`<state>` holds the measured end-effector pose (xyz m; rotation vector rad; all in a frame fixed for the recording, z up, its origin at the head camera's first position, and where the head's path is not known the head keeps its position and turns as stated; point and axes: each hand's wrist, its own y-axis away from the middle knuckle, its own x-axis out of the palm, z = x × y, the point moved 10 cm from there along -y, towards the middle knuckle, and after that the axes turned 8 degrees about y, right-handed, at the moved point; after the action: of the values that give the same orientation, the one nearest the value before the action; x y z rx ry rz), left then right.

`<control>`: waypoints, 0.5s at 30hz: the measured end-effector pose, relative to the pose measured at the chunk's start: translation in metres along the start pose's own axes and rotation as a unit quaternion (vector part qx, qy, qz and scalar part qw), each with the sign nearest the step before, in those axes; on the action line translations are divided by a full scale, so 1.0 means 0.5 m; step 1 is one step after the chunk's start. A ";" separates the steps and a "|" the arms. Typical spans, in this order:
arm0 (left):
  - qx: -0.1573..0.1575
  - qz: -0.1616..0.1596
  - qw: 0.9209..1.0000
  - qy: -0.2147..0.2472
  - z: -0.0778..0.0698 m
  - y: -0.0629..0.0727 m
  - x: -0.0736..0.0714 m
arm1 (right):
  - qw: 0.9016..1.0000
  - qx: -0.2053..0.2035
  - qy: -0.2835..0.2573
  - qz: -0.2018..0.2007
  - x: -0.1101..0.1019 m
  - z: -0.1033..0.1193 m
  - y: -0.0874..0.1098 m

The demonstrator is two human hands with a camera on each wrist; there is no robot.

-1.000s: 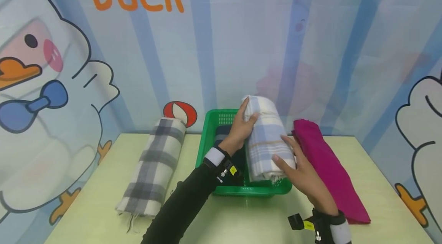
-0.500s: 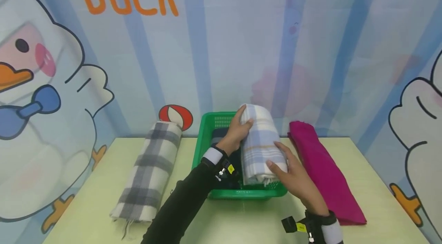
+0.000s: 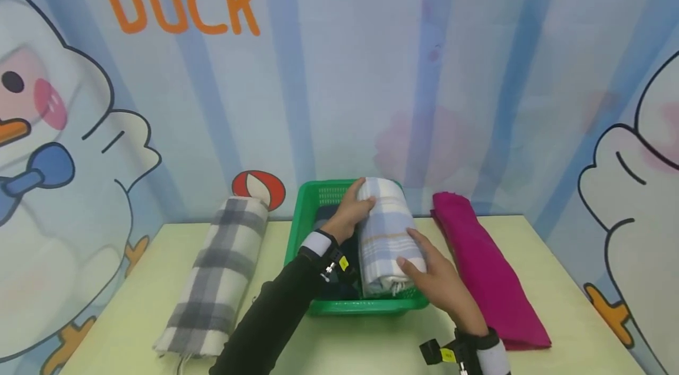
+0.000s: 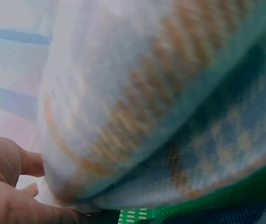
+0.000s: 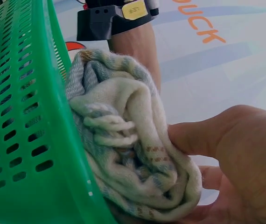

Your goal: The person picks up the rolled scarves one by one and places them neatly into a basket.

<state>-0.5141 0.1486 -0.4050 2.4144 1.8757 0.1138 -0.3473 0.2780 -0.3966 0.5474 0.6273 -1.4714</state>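
Note:
A rolled scarf (image 3: 384, 239), white with pale blue and tan plaid and fringed at the near end, sits in the right half of a green plastic basket (image 3: 366, 306). My left hand (image 3: 347, 213) grips its far end, thumb on top. At the near end my right hand (image 3: 440, 283) holds the roll, and the right wrist view shows the thumb (image 5: 193, 137) on one side with fingers round the other. Beside it in the basket lies a dark navy folded cloth (image 3: 336, 289), partly hidden by my left wrist. The roll's coiled end (image 5: 133, 140) is close against the basket rim.
A grey and white checked scarf (image 3: 220, 275) lies rolled on the table left of the basket. To the right is a magenta folded cloth (image 3: 490, 275). A printed duck backdrop (image 3: 339, 80) stands behind the table's far edge.
Both hands have lowered the plaid scarf further into the basket, so its far end now sits near the back rim. The head view has tilted up and shifted right.

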 end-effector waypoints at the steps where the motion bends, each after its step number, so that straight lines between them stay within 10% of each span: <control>1: -0.003 -0.001 1.000 -0.003 0.005 0.000 -0.005 | 1.000 -0.002 0.004 -0.002 0.004 0.001 -0.001; 15: -0.035 -0.007 0.999 -0.014 0.031 -0.009 -0.021 | 0.997 -0.023 0.069 -0.038 0.003 0.014 0.000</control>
<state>-0.5195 0.1392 -0.4209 2.3450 1.8444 0.1417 -0.3469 0.2722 -0.3923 0.5973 0.7962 -1.4951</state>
